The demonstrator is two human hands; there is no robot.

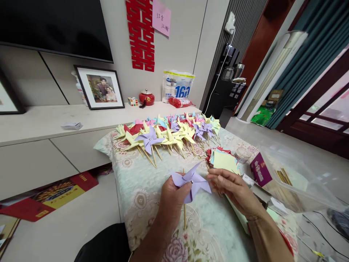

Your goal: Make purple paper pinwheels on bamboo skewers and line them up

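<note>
My left hand (pixel 176 198) grips a purple paper pinwheel (pixel 195 183) on a thin wooden stick (pixel 185 218), its thumb lying close to the metal pin at the centre. To the right of the pinwheel is my right hand (pixel 231 185), fingers stretched out and slightly curled, with nothing visible in them. Its fingertips are close to one blade; I cannot tell whether they touch it. Behind my right hand lies a stack of coloured paper sheets (pixel 225 161), pale yellow on top. Farther back, many pinwheels (pixel 174 137) in yellow, purple, red, pink and blue lie in rows.
A flowered tablecloth (pixel 141 218) covers the table. At the right stand a clear plastic bin (pixel 305 193) with sticks (pixel 283 176), a purple box (pixel 260 169) and a round tub (pixel 242 154). A low cabinet (pixel 51 118) runs along the wall behind. Cables lie on the floor at right.
</note>
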